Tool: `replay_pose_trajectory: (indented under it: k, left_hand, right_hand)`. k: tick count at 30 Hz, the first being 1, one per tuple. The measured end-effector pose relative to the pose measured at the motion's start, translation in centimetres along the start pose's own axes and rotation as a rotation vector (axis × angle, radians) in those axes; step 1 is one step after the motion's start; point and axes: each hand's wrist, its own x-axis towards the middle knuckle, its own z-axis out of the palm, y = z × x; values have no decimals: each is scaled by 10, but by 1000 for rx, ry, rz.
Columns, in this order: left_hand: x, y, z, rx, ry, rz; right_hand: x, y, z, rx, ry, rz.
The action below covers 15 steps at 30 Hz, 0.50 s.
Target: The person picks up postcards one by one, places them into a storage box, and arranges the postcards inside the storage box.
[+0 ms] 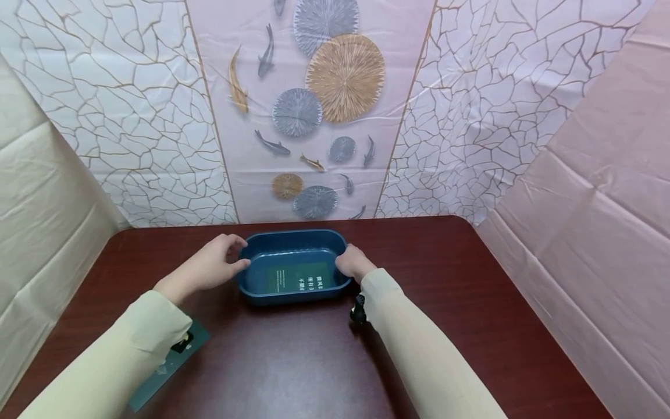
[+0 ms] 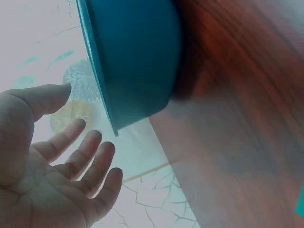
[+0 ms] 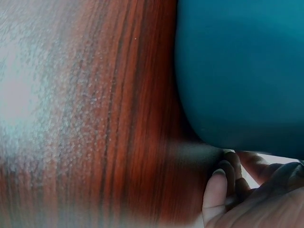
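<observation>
A dark blue oblong plastic tub (image 1: 293, 298) with rounded corners stands on the table toward its far edge. Inside it, on the bottom, lies a green printed card (image 1: 290, 278) with white lettering. My right hand (image 1: 356, 262) grips the tub's right end, thumb over the rim and the fingers on the outer side. At the left end, my left hand (image 1: 211, 262) is held with fingers loosely bent and spread. The left wrist view shows that hand (image 2: 71, 161) with a gap between its fingertips and the tub wall (image 2: 135, 61).
Another green card (image 1: 173, 366) lies on the dark red-brown table (image 1: 293, 361), partly hidden under my left forearm. A patterned cloth backdrop (image 1: 309, 163) hangs behind the table, with pale cloth at both sides.
</observation>
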Motion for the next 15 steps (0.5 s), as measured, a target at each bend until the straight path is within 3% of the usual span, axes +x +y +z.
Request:
replay_pose_trajectory:
  k: [3, 9, 11, 15]
  left_hand:
    - [-10, -4, -1, 18, 14, -28]
    - [-34, -11, -6, 111, 36, -149]
    - [-41, -14, -8, 152, -17, -196]
    - [-54, -21, -12, 255, -190, -254]
  right_hand:
    - [0, 1, 0, 1, -5, -4]
    - [1, 1, 1, 6, 3, -11]
    - [1, 0, 1, 7, 3, -11]
    - [1, 1, -1, 1, -4, -12]
